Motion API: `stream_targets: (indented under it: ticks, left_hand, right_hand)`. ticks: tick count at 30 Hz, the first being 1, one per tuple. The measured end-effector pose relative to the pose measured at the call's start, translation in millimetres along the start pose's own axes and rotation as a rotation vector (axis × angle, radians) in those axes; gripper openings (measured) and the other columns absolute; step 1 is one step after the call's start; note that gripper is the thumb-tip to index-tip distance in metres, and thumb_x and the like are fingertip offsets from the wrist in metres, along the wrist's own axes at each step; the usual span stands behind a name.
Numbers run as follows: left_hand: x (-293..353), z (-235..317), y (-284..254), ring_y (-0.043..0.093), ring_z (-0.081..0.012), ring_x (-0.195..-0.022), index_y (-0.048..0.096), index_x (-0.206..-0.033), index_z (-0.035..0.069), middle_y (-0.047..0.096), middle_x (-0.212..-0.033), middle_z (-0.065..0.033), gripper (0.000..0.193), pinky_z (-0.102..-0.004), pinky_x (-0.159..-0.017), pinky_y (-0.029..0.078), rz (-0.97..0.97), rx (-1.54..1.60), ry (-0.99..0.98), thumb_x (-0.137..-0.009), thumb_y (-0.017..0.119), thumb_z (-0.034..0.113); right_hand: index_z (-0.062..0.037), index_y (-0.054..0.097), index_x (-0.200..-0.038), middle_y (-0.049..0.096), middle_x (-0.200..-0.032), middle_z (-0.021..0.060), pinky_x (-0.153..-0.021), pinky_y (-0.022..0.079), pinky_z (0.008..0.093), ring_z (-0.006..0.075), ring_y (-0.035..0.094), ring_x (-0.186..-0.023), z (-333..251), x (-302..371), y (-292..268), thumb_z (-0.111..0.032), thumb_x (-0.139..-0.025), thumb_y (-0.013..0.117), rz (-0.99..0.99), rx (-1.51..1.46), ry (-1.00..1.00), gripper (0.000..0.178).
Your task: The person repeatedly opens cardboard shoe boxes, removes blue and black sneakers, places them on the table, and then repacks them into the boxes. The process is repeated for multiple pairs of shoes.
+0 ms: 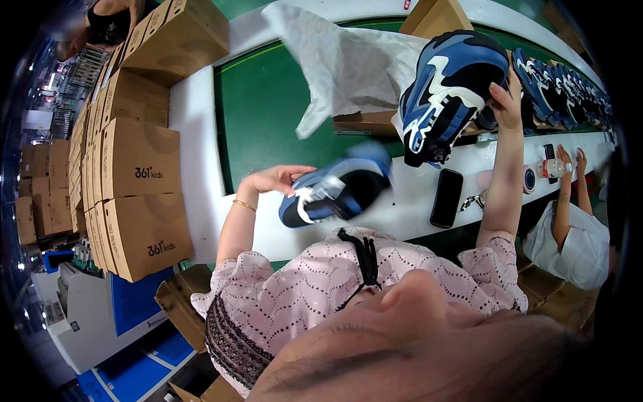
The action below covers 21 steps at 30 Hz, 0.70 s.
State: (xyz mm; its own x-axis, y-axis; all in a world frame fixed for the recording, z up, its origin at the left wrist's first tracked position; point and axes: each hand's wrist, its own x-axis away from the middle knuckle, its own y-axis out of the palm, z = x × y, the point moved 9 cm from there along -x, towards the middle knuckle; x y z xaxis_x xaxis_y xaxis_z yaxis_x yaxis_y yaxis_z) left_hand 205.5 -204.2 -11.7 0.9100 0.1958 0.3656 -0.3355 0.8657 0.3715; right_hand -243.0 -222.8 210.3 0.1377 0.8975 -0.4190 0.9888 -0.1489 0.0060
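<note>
My left hand (280,179) pinches one end of a blue, black and white sneaker (328,194), held tilted close to my body. That shoe is partly smeared by motion. Higher up on the right, my right hand (507,102) grips a second blue sneaker (455,87) near its heel opening, with the toe pointing down toward me. Some of the fingers are hidden behind this shoe. White wrapping paper (348,63) spreads beside it, over an open cardboard box (365,123) that is mostly covered.
Stacked brown shoeboxes (144,164) line the left side. A green work surface (258,114) has a white border. A black phone (446,197) lies at the near right. Several more sneakers (562,90) stand in a row at the far right, near another person's arms (564,194).
</note>
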Motion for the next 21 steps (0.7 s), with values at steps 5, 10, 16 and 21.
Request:
stream_targets:
  ticks: [5, 10, 16, 21]
  left_hand:
    - [-39.2, 132.8, -71.3, 0.017, -0.0316, -0.14, 0.019, -0.145, 0.006, 0.019, -0.149, -0.0214, 0.102, -0.0413, -0.112, 0.022, 0.875, -1.03, 0.364, -0.069, 0.079, 0.037]
    - [-211.0, 155.4, -43.0, 0.017, -0.0346, -0.139, 0.027, -0.145, 0.024, 0.026, -0.149, -0.0087, 0.075, -0.0592, -0.107, 0.018, 0.65, -1.588, 0.194, -0.083, 0.05, 0.061]
    - [-253.4, 58.0, -14.8, 0.025, -0.0324, -0.137, 0.035, -0.141, 0.014, 0.034, -0.145, -0.0126, 0.07, -0.0461, -0.108, 0.023, 0.192, -1.302, -0.328, -0.088, 0.04, 0.061]
    - [-201.6, 42.8, -1.9, 0.032, -0.0335, -0.133, 0.042, -0.135, 0.007, 0.041, -0.139, -0.017, 0.067, -0.0377, -0.107, 0.029, 0.123, -1.081, -0.224, -0.092, 0.036, 0.058]
  right_hand:
    - [0.0034, 0.047, -0.126, 0.055, -0.123, 0.0138, -0.102, 0.035, 0.0348, 0.0243, 0.051, -0.115, 12.3, 1.5, -8.9, -0.017, -0.084, 0.059, -0.019, -0.319, -0.019, 0.049]
    - [0.0005, 0.049, -0.127, 0.055, -0.124, 0.0127, -0.1, 0.037, 0.036, 0.0234, 0.053, -0.114, 2.9, 14.2, -67.9, -0.03, -0.088, 0.056, 0.396, -0.472, -0.097, 0.05]
    - [0.0006, 0.049, -0.127, 0.055, -0.124, 0.0128, -0.099, 0.038, 0.0357, 0.0231, 0.054, -0.113, -48.2, 67.8, -72.1, -0.034, -0.086, 0.058, 0.438, -0.407, -0.082, 0.054]
    - [0.0007, 0.049, -0.127, 0.056, -0.124, 0.0129, -0.098, 0.039, 0.0355, 0.023, 0.054, -0.112, 4.3, 29.7, -19.5, -0.038, -0.085, 0.059, 0.265, -0.391, 0.19, 0.058]
